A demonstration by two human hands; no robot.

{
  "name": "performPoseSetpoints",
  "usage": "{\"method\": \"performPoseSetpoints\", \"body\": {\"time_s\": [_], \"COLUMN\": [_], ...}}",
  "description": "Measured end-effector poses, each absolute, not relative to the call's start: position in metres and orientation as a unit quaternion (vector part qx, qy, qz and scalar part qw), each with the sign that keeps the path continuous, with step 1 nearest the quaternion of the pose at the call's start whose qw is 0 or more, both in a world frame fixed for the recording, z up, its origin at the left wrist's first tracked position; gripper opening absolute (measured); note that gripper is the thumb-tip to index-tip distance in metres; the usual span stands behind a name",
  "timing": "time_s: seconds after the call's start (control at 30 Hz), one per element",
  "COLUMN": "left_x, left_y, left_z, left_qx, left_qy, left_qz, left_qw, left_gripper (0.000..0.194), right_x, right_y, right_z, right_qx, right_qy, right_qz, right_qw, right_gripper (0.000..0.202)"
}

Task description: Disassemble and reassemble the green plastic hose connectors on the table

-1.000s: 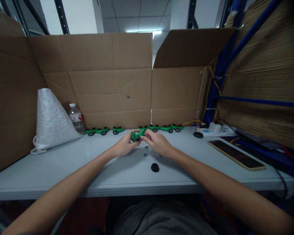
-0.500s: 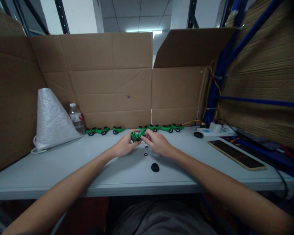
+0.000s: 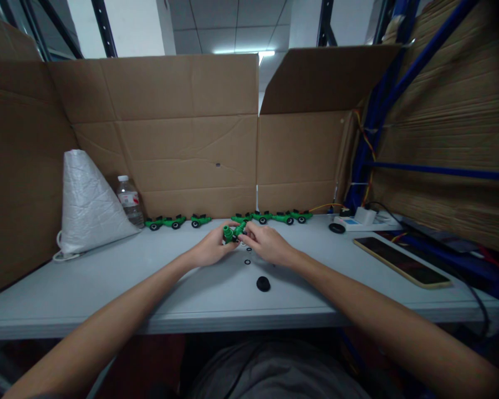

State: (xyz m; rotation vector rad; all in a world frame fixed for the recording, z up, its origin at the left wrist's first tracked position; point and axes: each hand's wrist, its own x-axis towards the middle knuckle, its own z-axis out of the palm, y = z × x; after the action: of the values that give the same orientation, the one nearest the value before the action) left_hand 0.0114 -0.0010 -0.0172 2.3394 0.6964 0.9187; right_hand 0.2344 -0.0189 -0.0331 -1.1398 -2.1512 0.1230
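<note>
A small green toy car (image 3: 229, 233) is held between both hands above the middle of the table. My left hand (image 3: 211, 247) closes round its left side, thumb below and fingers behind. At its other end, the fingers of my right hand (image 3: 266, 242) are pinched; they partly hide the toy. Beneath my hands lie small black rings (image 3: 247, 262) on the white table (image 3: 183, 299). Closer to the front edge is a black round piece (image 3: 263, 284), apart from both hands.
Several green toy cars (image 3: 261, 216) with black wheels line the back by the cardboard wall (image 3: 183, 155). At left stand a silvery bag (image 3: 89, 210) and a water bottle (image 3: 130, 200). A black disc (image 3: 336, 228), a power strip (image 3: 363, 220) and a phone (image 3: 402, 262) lie at right.
The green toy car has turned slightly in my fingers, and my right hand has shifted a little. The things on the table stay where they were.
</note>
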Motion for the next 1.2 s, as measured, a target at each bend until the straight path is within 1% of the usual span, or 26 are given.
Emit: {"method": "performPoseSetpoints", "body": {"time_s": [0.57, 1.2], "left_x": [0.0081, 0.0085], "left_y": [0.0058, 0.0024], "left_z": [-0.0235, -0.0206], "left_qx": [0.874, 0.875], "left_qy": [0.270, 0.276], "left_qz": [0.314, 0.305], "left_qw": [0.255, 0.256], "left_gripper": [0.052, 0.053], "right_x": [0.2344, 0.2348], "right_y": [-0.0181, -0.0210], "right_z": [-0.0340, -0.0316], "right_qx": [-0.455, -0.458], "right_qy": [-0.836, -0.839], "right_qz": [0.049, 0.045], "right_qw": [0.302, 0.289], "right_gripper": [0.020, 0.020]}}
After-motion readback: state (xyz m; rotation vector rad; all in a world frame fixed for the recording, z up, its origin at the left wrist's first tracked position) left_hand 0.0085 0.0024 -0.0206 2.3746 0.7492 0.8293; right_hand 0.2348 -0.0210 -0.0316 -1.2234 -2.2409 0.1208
